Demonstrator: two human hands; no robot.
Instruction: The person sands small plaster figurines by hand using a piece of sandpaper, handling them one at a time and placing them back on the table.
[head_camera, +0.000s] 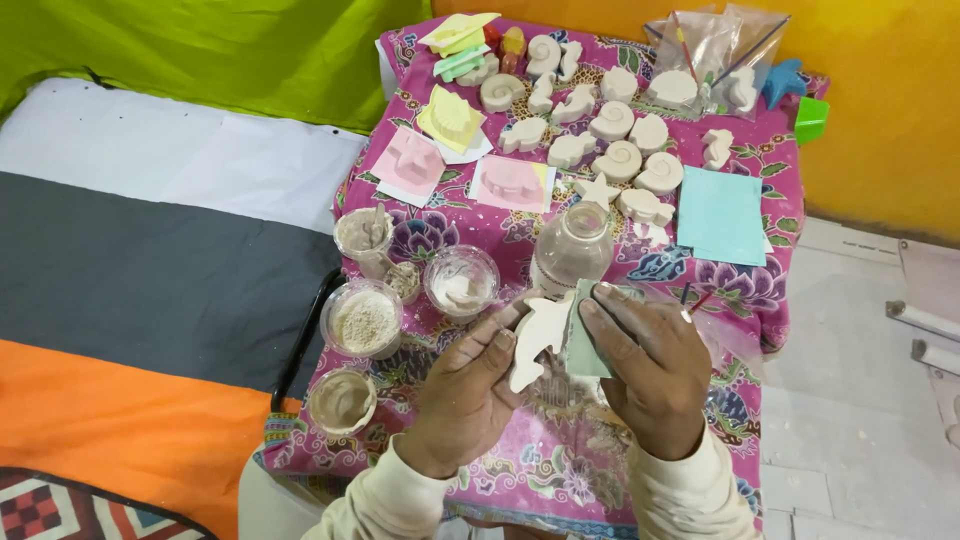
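Note:
My left hand grips a white plaster dolphin figure by its lower half, above a pink flowered cloth. My right hand presses a folded grey-green sheet of sandpaper against the dolphin's right edge. Both hands are dusted with white powder. A clear plastic bottle stands just behind the dolphin.
Left of my hands stand several clear cups with powder or paste. Farther back lie many white plaster shells and sea shapes, pink and yellow moulds, a light blue sheet and bagged brushes.

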